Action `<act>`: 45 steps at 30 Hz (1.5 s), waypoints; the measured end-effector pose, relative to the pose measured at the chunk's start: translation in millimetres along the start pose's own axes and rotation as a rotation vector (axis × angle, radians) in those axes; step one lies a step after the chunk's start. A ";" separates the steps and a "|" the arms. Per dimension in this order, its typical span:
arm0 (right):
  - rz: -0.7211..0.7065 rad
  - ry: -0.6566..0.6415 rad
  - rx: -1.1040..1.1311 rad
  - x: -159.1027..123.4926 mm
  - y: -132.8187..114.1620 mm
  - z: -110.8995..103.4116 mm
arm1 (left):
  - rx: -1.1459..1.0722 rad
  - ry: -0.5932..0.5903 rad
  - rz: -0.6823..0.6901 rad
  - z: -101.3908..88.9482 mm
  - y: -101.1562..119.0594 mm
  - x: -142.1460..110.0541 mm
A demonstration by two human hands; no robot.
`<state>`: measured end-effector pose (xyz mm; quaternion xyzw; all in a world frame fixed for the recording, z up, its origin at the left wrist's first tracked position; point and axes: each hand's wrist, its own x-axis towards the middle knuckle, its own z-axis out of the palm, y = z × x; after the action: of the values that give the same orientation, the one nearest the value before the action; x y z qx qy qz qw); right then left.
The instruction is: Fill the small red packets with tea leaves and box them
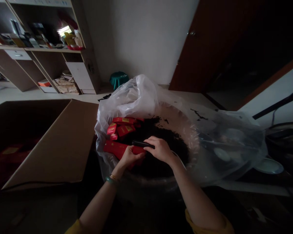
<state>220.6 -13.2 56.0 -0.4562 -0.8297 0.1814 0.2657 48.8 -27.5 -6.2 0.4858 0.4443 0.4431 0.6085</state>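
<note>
My left hand (130, 157) is closed on the end of a long red packet (114, 148), thumb towards the right. Gripped in my right hand (160, 149) is a black-handled tool (139, 143), lying across the packet just above my left fingers; its working end cannot be made out. Both hands are over a wide round container lined with a clear plastic bag (144, 91). Dark loose leaves (171, 139), like dry tea, fill much of it. Several small red boxes (125, 129) lie on the leaves at the left side.
An open cardboard box (63, 146) stands at the left with red items (11, 151) in its shadow. Spread plastic (224, 143) lies to the right. Behind are a teal-covered bin (118, 79), a cluttered shelf desk (51, 49) and a brown door (197, 58).
</note>
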 end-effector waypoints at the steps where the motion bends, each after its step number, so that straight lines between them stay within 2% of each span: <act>1: 0.001 0.005 -0.005 -0.1 0.1 1.0 | 0.002 0.001 -0.002 -0.2 0.4 0.1; 20: 0.020 0.033 -0.014 -1.5 2.7 8.0 | 0.027 -0.001 -0.003 0.3 5.2 -1.0; 29: 0.019 -0.033 0.145 -8.3 11.6 -6.0 | 0.002 0.010 0.015 -0.6 2.8 0.8; 37: 0.015 0.053 0.088 -2.4 7.2 8.1 | 0.029 0.002 -0.006 -0.5 -1.7 0.1; 45: 0.032 0.035 0.088 -1.8 5.9 8.0 | 0.056 -0.014 -0.024 -0.8 -1.4 0.8</act>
<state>220.4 -12.2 45.9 -0.4606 -0.8087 0.2138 0.2969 48.4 -26.8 -7.8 0.5001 0.4581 0.4198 0.6031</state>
